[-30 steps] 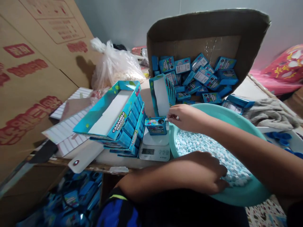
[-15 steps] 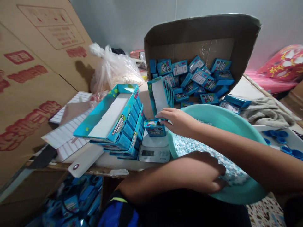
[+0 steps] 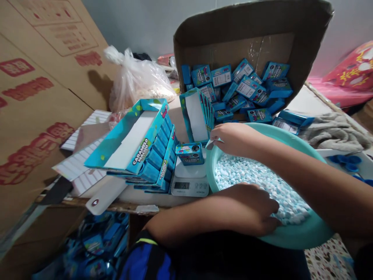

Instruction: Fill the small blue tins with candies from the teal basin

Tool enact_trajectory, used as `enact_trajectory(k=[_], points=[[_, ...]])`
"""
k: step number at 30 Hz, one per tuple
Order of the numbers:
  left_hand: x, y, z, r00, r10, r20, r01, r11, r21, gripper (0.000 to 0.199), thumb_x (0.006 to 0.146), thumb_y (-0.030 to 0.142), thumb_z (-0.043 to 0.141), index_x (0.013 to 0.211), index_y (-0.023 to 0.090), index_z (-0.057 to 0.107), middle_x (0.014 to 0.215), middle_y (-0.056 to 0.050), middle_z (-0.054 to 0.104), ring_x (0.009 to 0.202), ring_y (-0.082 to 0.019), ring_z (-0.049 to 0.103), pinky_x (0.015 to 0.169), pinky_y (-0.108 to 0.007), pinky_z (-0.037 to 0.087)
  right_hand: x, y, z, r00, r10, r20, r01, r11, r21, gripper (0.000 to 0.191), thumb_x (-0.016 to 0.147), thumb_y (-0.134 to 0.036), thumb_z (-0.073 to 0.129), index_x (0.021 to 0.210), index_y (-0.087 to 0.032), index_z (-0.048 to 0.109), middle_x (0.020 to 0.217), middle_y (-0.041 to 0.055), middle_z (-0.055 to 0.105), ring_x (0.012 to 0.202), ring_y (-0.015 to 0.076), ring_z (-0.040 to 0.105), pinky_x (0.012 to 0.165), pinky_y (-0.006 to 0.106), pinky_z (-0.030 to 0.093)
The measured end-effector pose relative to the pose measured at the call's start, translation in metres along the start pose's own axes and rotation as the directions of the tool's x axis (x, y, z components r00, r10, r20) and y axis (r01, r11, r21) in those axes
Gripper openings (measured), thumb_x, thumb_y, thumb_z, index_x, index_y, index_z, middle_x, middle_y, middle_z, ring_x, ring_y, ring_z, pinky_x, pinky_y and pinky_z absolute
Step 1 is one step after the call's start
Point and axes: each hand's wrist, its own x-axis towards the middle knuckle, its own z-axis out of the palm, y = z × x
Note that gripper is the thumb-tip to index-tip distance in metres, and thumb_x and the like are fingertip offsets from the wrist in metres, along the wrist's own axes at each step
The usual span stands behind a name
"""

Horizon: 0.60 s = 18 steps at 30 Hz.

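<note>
My right hand is closed on a small grey scoop-like piece, held over the left rim of a turquoise basin. Small pale blue and white candies fill the bottom of that basin. Low over them is my left hand, its fingers curled down; whatever they hold is hidden. Just left of the basin, a small blue candy box stands upright on a white digital scale, with a dark round opening in its top. Neither hand touches the box.
Stacked display trays stand left of the scale, and more upright trays behind it. An open carton holds many blue boxes. Blue scoops lie at right, near a grey cloth. A knife lies at the table's front edge.
My right hand has drawn back from the box on the scale, rightward and up to the basin rim, still gripping the grey piece. My left hand stays over the candies. The view has shifted slightly.
</note>
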Motion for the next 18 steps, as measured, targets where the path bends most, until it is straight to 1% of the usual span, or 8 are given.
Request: enact_trajectory(k=[3, 7, 10, 13, 15, 16, 17, 18], points=[[0.000, 0.001, -0.002, 1.000, -0.004, 0.017, 0.004, 1.000, -0.009, 0.042, 0.101, 0.045, 0.042, 0.116, 0.016, 0.069, 0.104, -0.013, 0.073, 0.097, -0.029, 0.067, 0.077, -0.039, 0.049, 0.000, -0.001, 0.001, 1.000, -0.021, 0.011, 0.021, 1.000, 0.020, 0.026, 0.093, -0.018, 0.051, 0.101, -0.019, 0.076, 0.101, 0.0105, 0.072, 0.089, 0.0220, 0.065, 0.069, 0.030, 0.045], [-0.002, 0.002, -0.005, 0.999, -0.010, 0.033, 0.010, 1.000, 0.000, 0.043, 0.100, 0.044, 0.042, 0.115, 0.015, 0.069, 0.103, -0.012, 0.073, 0.097, -0.030, 0.067, 0.075, -0.040, 0.049, 0.000, -0.002, 0.001, 1.000, -0.020, 0.024, 0.020, 1.000, 0.021, 0.027, 0.096, -0.020, 0.050, 0.099, -0.018, 0.076, 0.096, 0.0114, 0.071, 0.090, 0.0230, 0.066, 0.072, 0.031, 0.047], [-0.003, 0.003, -0.005, 0.999, -0.025, 0.025, 0.025, 1.000, 0.001, 0.042, 0.100, 0.045, 0.042, 0.113, 0.016, 0.070, 0.102, -0.012, 0.073, 0.095, -0.029, 0.068, 0.072, -0.038, 0.049, 0.001, -0.005, 0.004, 0.998, -0.031, -0.054, 0.033, 0.999, 0.038, 0.029, 0.099, -0.027, 0.048, 0.104, -0.015, 0.074, 0.101, 0.0128, 0.071, 0.093, 0.0249, 0.066, 0.074, 0.033, 0.048], [0.002, 0.003, -0.005, 0.999, -0.034, 0.010, 0.034, 0.999, -0.002, 0.039, 0.099, 0.043, 0.045, 0.111, 0.016, 0.070, 0.101, -0.011, 0.074, 0.088, -0.027, 0.069, 0.068, -0.036, 0.048, 0.005, -0.015, 0.013, 0.979, -0.120, -0.163, 0.132, 0.989, 0.063, 0.040, 0.099, -0.042, 0.053, 0.123, -0.014, 0.067, 0.116, 0.0156, 0.069, 0.104, 0.0289, 0.065, 0.082, 0.037, 0.049], [0.005, 0.005, -0.007, 0.998, 0.041, 0.039, -0.042, 0.999, 0.013, 0.035, 0.099, 0.039, 0.047, 0.103, 0.015, 0.072, 0.096, -0.010, 0.075, 0.080, -0.023, 0.068, 0.065, -0.033, 0.047, 0.009, -0.024, 0.023, 0.967, -0.171, -0.188, 0.191, 0.977, 0.093, 0.056, 0.094, -0.050, 0.062, 0.136, -0.014, 0.059, 0.126, 0.0172, 0.066, 0.112, 0.0324, 0.064, 0.088, 0.040, 0.050], [0.003, 0.008, -0.010, 0.995, 0.087, 0.046, -0.090, 0.994, 0.058, 0.032, 0.099, 0.035, 0.047, 0.096, 0.015, 0.072, 0.091, -0.008, 0.075, 0.076, -0.021, 0.067, 0.063, -0.033, 0.047, 0.012, -0.029, 0.028, 0.967, -0.180, -0.182, 0.203, 0.973, 0.114, 0.062, 0.090, -0.051, 0.066, 0.140, -0.015, 0.056, 0.128, 0.0176, 0.066, 0.113, 0.0337, 0.064, 0.088, 0.041, 0.051], [-0.003, 0.011, -0.013, 0.991, 0.129, 0.023, -0.131, 0.982, 0.133, 0.031, 0.099, 0.030, 0.047, 0.089, 0.015, 0.072, 0.086, -0.007, 0.075, 0.072, -0.019, 0.066, 0.062, -0.033, 0.047, 0.016, -0.033, 0.033, 0.970, -0.180, -0.165, 0.203, 0.970, 0.136, 0.064, 0.088, -0.048, 0.069, 0.142, -0.016, 0.055, 0.128, 0.0177, 0.066, 0.112, 0.0343, 0.065, 0.087, 0.042, 0.052], [-0.013, 0.016, -0.017, 0.987, 0.158, -0.037, -0.146, 0.963, 0.227, 0.031, 0.098, 0.026, 0.047, 0.082, 0.016, 0.071, 0.081, -0.006, 0.074, 0.070, -0.019, 0.065, 0.063, -0.034, 0.047, 0.019, -0.037, 0.037, 0.973, -0.181, -0.143, 0.203, 0.967, 0.157, 0.063, 0.087, -0.043, 0.070, 0.141, -0.016, 0.055, 0.126, 0.0176, 0.068, 0.109, 0.0341, 0.067, 0.085, 0.041, 0.053]])
